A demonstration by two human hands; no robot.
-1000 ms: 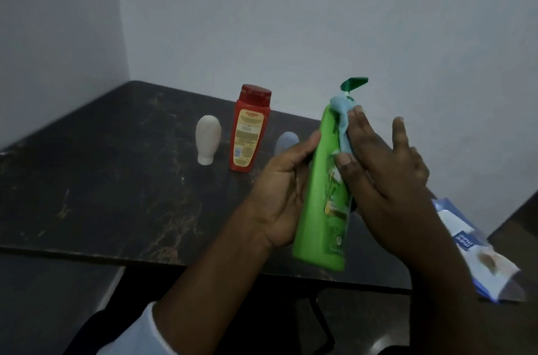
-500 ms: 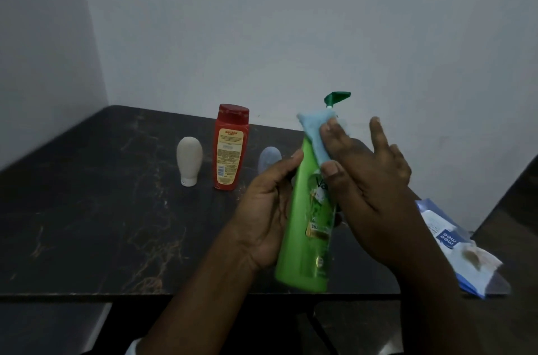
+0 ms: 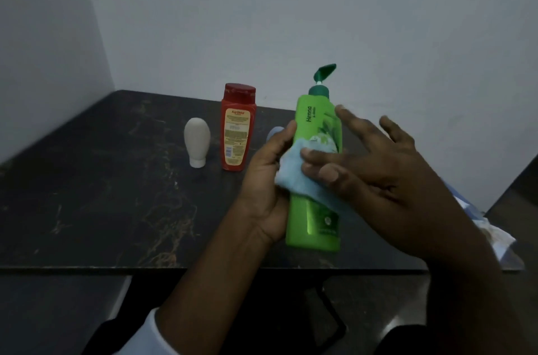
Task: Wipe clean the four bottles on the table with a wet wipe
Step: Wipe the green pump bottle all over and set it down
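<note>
Works the wet wipe (image 3: 302, 177) across the middle of the green bottle (image 3: 316, 124) now, down from its place at the pump neck a second ago; leaves pump and cap bare again. Seems to be partway through this one bottle: neck apparently done, front label under the wipe right now, lower part and back likely left to do.

Holds it upright, leaning a little, above the near edge of the table (image 3: 102, 194), right of the middle; cannot tell if resting on the surface or lifted off it. Leaves three more standing toward the far edge: a white bottle (image 3: 197, 140), a red bottle (image 3: 237, 133) just beside it, and a blue bottle (image 3: 273, 132) mostly hidden behind the left hand (image 3: 267, 180). Cannot judge those three as wiped or unwiped by looks alone, so counts for certain only one of four in progress. Has a pack of wipes (image 3: 495, 238) lying at the right edge, partly behind the right forearm.

Grips the green bottle with the left hand, fingers wrapped behind and thumb laid along the left front edge, clamped firmly enough to steady it. Presses the wipe flat to the label with the right hand (image 3: 387, 177): thumb and forefinger stretched out on top of the cloth, other fingers straight, spread and lifted clear of the bottle. Pinches nothing there, as far as visible; pins the wipe by pressure alone, trailing end tucked under the palm.
</note>
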